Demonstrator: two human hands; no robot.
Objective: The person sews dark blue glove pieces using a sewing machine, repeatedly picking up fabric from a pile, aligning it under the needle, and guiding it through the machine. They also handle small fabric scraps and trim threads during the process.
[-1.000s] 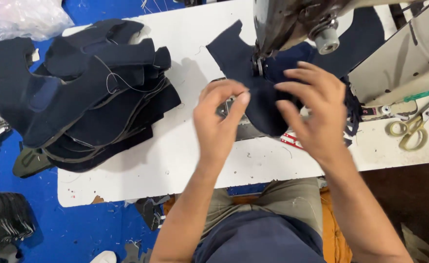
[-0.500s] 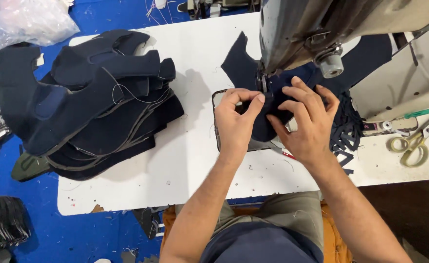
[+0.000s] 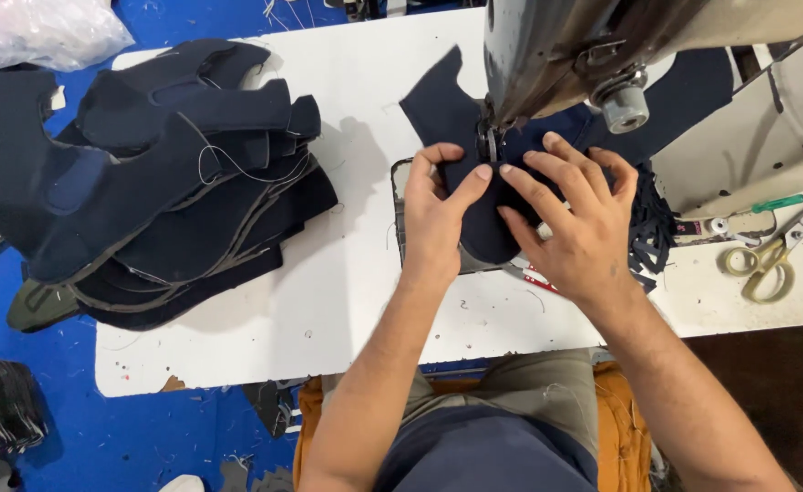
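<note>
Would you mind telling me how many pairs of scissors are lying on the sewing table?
1. The pair of scissors, with yellowish handles, lies at the right end of the white table, right of the right hand. Others may be hidden behind the sewing machine.
</note>
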